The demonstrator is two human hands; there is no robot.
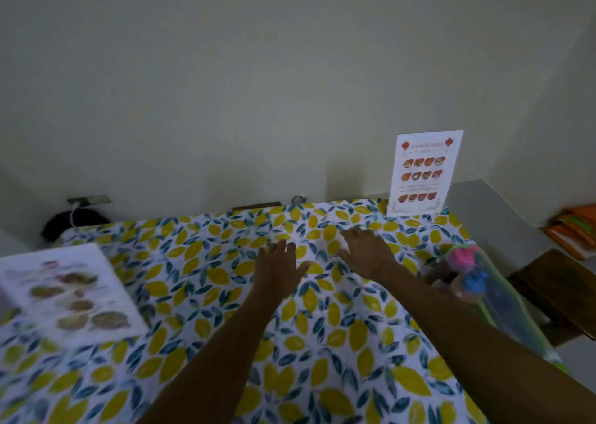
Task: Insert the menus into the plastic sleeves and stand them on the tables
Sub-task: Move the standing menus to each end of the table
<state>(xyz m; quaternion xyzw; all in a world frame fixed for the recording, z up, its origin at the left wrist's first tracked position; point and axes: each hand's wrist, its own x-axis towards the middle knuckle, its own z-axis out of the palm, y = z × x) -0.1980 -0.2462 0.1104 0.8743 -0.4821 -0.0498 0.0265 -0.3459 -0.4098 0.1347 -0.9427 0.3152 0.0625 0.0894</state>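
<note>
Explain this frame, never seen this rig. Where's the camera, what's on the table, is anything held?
There is no robot here: one wide-angle camera sits on a person's head, looking forward and down at their own bare arms. The left hand and right hand reach out, fingers spread, over a table covered in a leaf-print cloth. Neither holds anything. At the far right edge a menu already stands upright by the wall. Another menu sheet lies flat at the left, blurred. At the right sits a clear bag with pink and blue items inside; I cannot tell what they are.
</note>
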